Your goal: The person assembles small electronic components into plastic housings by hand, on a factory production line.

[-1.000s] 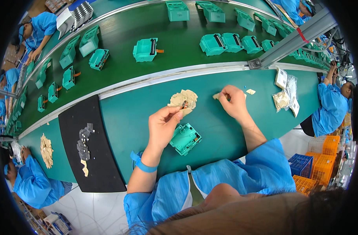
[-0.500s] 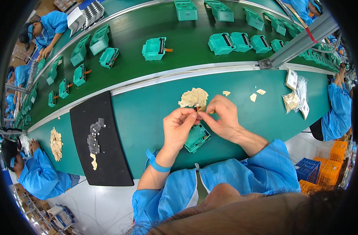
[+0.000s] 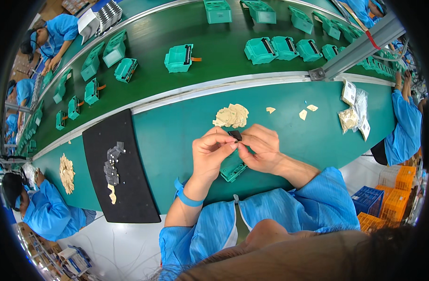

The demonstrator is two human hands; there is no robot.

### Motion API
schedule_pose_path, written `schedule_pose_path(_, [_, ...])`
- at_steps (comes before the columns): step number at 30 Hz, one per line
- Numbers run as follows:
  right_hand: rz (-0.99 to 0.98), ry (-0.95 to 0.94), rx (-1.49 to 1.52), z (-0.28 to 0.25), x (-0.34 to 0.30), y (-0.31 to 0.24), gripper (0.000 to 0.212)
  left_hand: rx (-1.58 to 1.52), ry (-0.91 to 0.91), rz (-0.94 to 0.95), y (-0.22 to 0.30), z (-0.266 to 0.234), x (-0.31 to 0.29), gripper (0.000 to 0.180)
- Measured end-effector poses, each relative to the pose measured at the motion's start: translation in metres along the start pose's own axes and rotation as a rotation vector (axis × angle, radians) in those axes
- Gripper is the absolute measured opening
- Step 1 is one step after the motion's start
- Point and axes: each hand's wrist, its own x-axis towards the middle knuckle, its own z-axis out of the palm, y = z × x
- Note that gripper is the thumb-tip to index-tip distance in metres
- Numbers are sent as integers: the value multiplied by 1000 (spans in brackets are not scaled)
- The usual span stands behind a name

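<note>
Both my hands are closed, fingertips meeting above a green plastic housing (image 3: 232, 171) that lies on the table. My left hand (image 3: 209, 151) pinches a small flat black part (image 3: 234, 135) from the left. From the other side, the fingers of my right hand (image 3: 260, 149) press against the same part. Its lower end is hidden by my fingertips. Just beyond my hands lies a pile of cream-coloured paper pieces (image 3: 233, 115). The hands cover much of the housing.
Left of me a black mat (image 3: 135, 187) carries dark small parts (image 3: 112, 171). Loose cream pieces (image 3: 302, 114) and plastic bags (image 3: 360, 110) lie to the right. Beyond a metal rail (image 3: 214, 85), green housings (image 3: 179, 58) stand on a conveyor belt. Co-workers sit on both sides.
My hands have come slightly nearer to me and lower over the housing. The black part now shows its dark flat face; an orange bit showed there before. Housings on the belt have shifted slightly left.
</note>
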Motion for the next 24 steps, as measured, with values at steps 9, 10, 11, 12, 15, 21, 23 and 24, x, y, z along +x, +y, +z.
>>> schedule_pose_path(9, [-3,19,55,-1,-1,4,16,-83,12,-37,3,5,-1,12])
schedule_pose_path(10, [-2,19,55,0,-1,3,16,-92,15,-40,3,6,-1,12])
schedule_pose_path(11, [6,32,52,1,0,2,16,-101,18,-44,2,7,0,12])
schedule_pose_path(12, [14,45,48,1,0,1,16,-101,17,-45,2,8,-1,12])
schedule_pose_path(15, [19,63,52,3,1,0,16,-100,47,-14,-1,10,-2,12])
schedule_pose_path(21, [12,40,66,2,0,6,15,-102,58,-14,-3,7,-2,11])
schedule_pose_path(23, [-1,45,55,2,1,5,16,-162,43,-50,-4,4,-2,11])
schedule_pose_path(24, [-11,52,41,2,1,4,16,-162,44,-50,-4,6,-2,11])
